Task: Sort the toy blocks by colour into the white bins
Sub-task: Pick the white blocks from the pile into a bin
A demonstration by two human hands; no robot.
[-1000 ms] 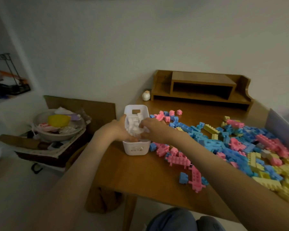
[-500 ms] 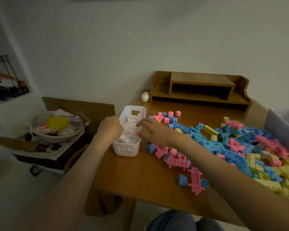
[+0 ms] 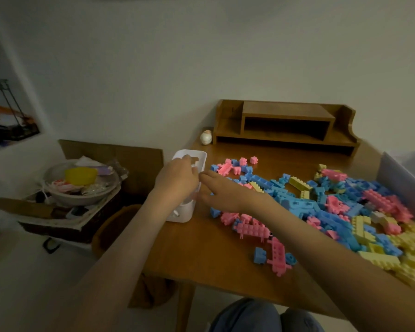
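Your left hand (image 3: 176, 179) lies over the white bin (image 3: 198, 155), fingers bent down into it; I cannot tell if its grip holds anything. Your right hand (image 3: 222, 192) is just beside the bin, its grip open and empty. To the right of this hand, pink, blue and yellow toy blocks (image 3: 333, 204) lie spread on the worktop (image 3: 201, 255).

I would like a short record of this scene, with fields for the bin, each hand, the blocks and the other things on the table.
bin: one white bin, upright, near the left edge of the table
bin contents: hidden by the hand
left hand: over the bin, covering most of it; grip unclear
right hand: beside the bin, fingers stretched toward it, nothing seen in it
blocks: pink, blue and yellow, mixed loose on the table
other: wooden shelf at the back; small egg-shaped figure beside it
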